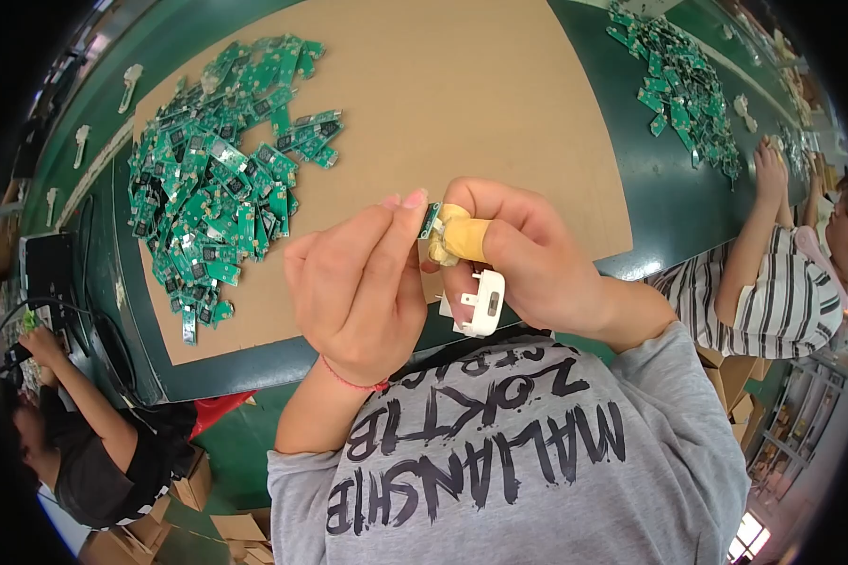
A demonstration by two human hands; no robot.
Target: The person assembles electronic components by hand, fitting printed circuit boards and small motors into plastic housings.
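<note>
My left hand (358, 282) and my right hand (528, 259) meet above the near edge of the cardboard sheet (462, 104). Between their fingertips is a small green circuit board (430, 220), pinched from both sides. My right index finger wears a yellow finger cot (462, 237). The lower fingers of my right hand also hold a white plastic plug housing (481, 303) that hangs below the board. A large heap of green circuit boards (226, 179) lies on the cardboard to the left of my hands.
The cardboard rests on a dark green belt (669, 188). A second heap of boards (683, 89) lies far right, by a person in a striped shirt (782, 292). Another person in black (85, 443) sits at lower left, with cardboard boxes (226, 527) below.
</note>
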